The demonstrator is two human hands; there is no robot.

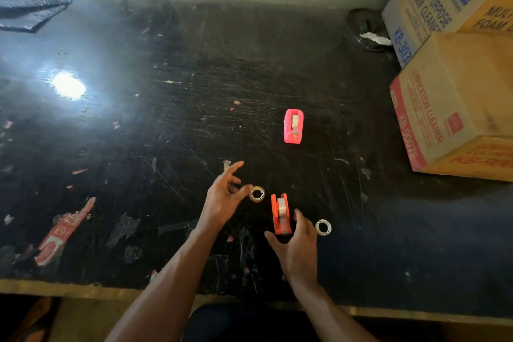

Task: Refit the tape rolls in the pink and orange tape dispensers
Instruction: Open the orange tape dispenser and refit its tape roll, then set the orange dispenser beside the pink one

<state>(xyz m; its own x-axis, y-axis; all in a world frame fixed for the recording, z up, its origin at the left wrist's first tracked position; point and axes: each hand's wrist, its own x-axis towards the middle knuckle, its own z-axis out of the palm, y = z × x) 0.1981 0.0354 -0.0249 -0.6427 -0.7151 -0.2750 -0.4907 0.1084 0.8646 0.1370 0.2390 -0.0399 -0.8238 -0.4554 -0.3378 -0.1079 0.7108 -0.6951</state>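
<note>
The head view looked down on a black, scratched counter (pixel 166 133) flecked with torn sticker scraps and bright glare at the left. Two tape dispensers stood on it. The pink dispenser (pixel 293 126), a small glossy plastic block with rounded corners, sat farther out with a pale roll showing in its slot. The orange dispenser (pixel 281 214), narrower and of the same plastic, stood nearer the front edge, also with a pale roll seated in it. Two loose rings lay flat on the counter: a yellowish tape ring (pixel 256 194) just left of the orange dispenser, and a white ring (pixel 323 227) with small holes around its rim to its right.

The left hand (pixel 222 200) hovered with fingers spread and loosely curled, holding nothing, its thumb tip beside the yellowish tape ring; whether it touched could not be told. The right hand (pixel 298 248) was open and cupped, empty, just behind and right of the orange dispenser, between it and the white ring. The pink dispenser was well apart from both hands.

Three printed cardboard boxes (pixel 458 108) were stacked at the right edge, with a dark round object (pixel 366 30) beside them near the wall.
</note>
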